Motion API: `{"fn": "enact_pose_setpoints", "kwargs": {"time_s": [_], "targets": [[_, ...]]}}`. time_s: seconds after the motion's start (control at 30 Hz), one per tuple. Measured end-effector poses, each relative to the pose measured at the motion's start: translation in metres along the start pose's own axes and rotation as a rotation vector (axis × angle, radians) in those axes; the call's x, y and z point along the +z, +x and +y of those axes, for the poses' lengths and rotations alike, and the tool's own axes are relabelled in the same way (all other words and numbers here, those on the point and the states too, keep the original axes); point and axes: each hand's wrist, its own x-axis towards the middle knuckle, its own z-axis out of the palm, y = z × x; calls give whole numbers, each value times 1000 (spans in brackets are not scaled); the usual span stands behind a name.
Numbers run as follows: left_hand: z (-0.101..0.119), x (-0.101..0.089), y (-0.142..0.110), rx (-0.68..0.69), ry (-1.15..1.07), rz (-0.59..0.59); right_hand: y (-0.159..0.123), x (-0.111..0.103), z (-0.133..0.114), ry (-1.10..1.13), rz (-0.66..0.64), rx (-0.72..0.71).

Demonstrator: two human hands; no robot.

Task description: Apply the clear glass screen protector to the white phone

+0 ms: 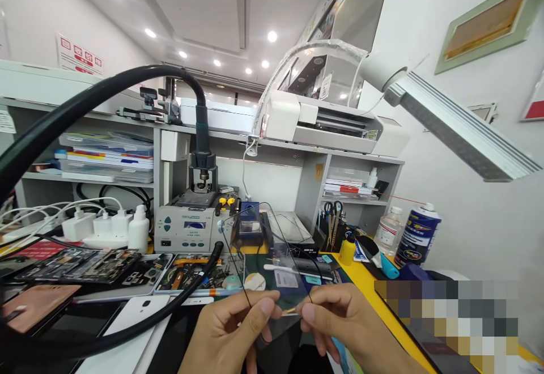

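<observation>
Along the left of the bench, what do you make out?

— A thick black hose (85, 99) arches over everything. Under it sit white chargers (97, 224), a white bottle (139, 228), and opened phones (85, 265) lying flat with their insides showing.

And moving toward the middle?

— A grey rework station (189, 226) stands at the back. In front of it, held up off the mat, is the glass panel (263, 238). It is clear with a thin dark border, tilted, and you can see the bench straight through it.

Who has hold of it?

— Both hands, at its lower edge. The left hand (229, 328) is curled, thumb and forefinger pinched on the edge near the bottom left corner. The right hand (340, 323) is closed the same way just beside it. Its fingertips nip a small yellowish tab (290, 310) that lies between the two hands.

So which step is this, would you say?

— I'd judge the panel is being steadied with the left hand while the right works that tab. Whether the tab belongs to a film on the glass, I cannot tell.

What would a further move ask for?

— Edge contact only, I think, so no fingers land on the clear face. It also needs a firm left pinch, so any pull on the tab does not twist the thin sheet.

And to the right?

— Scissors (334, 215) in a holder, a clear bottle (389, 228), a blue spray can (419, 235), and a white lamp (459, 130) reaching in overhead.
</observation>
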Motion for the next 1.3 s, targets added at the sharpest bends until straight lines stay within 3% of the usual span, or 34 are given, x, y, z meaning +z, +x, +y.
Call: {"fn": "enact_pose_setpoints", "kwargs": {"time_s": [0.23,0.43,0.63,0.83,1.3], "targets": [[6,-5,4,27,-84,102,5,-8,-7,-61,76,-81],[-1,-17,12,-28,-187,191,14,-33,-14,-127,116,-125],[-9,-34,20,14,-181,277,37,-71,-28,-319,383,-166],[-12,-38,22,57,-127,320,72,-103,-14,-668,660,-70],[-18,-39,25,74,-53,333,94,-103,16,-1200,651,156]]}}
